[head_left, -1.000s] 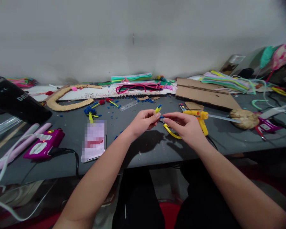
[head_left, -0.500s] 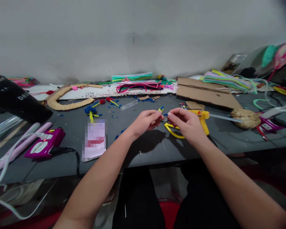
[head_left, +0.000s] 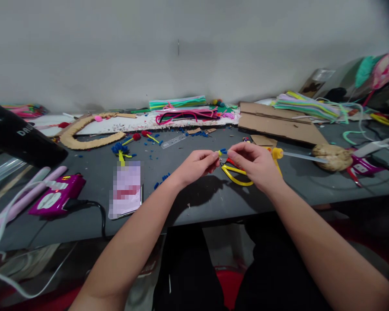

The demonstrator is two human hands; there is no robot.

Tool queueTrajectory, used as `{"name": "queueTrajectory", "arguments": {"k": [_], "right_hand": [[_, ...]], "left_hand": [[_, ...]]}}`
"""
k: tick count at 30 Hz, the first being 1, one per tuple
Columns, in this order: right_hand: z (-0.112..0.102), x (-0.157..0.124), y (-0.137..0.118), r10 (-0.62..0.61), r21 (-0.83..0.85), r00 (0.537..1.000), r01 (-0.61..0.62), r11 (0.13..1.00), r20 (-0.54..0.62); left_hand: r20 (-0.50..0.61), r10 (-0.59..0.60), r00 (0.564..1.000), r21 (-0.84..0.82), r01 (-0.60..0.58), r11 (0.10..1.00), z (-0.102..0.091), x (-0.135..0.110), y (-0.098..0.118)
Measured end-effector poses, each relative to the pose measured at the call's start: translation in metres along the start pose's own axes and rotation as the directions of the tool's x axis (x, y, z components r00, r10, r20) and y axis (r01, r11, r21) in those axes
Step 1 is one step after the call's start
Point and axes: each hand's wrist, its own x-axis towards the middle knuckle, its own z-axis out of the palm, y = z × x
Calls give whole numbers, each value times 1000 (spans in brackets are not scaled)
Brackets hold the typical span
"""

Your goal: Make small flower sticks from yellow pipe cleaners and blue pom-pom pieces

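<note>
My desk is messy. My left hand, left of the scissors, pinches a yellow-blue stub. Right hand's above their handles, fingertips bunched, can't tell if gripping. Blue flower far left of them looks done. The stub, just past their blades, seems barely started; blue bits lie left, unused.
</note>
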Motion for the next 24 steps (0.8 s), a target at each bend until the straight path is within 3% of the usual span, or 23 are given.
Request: {"name": "queueTrajectory", "arguments": {"k": [12, 24], "right_hand": [[0, 0, 1, 68, 25, 998, -68, 997, 7], [2, -1, 2, 51, -12, 999, -51, 999, -13]], "left_hand": [[16, 26, 1000, 73, -27, 997, -1, -2, 0], [59, 22, 998, 43, -25, 999, -2, -3, 0]]}}
